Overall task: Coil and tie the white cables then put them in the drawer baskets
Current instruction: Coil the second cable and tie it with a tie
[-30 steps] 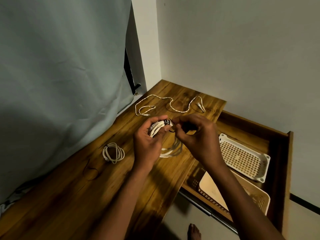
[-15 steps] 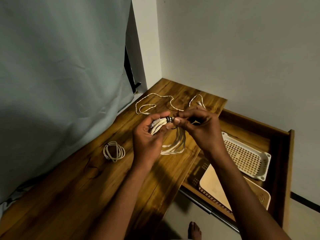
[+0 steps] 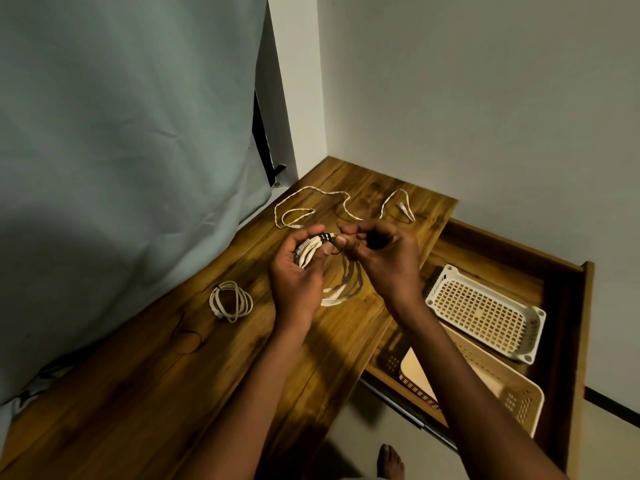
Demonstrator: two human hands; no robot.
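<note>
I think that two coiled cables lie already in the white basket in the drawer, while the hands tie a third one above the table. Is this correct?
Not quite. In the head view the white basket holds no cable. One coiled cable lies on the table and one uncoiled cable lies further back. The left hand and right hand do tie another cable above the table.

Two bare forearms, no sleeves, left grip (image 3: 294,271), right grip (image 3: 384,258), bare foot (image 3: 390,462)
</note>
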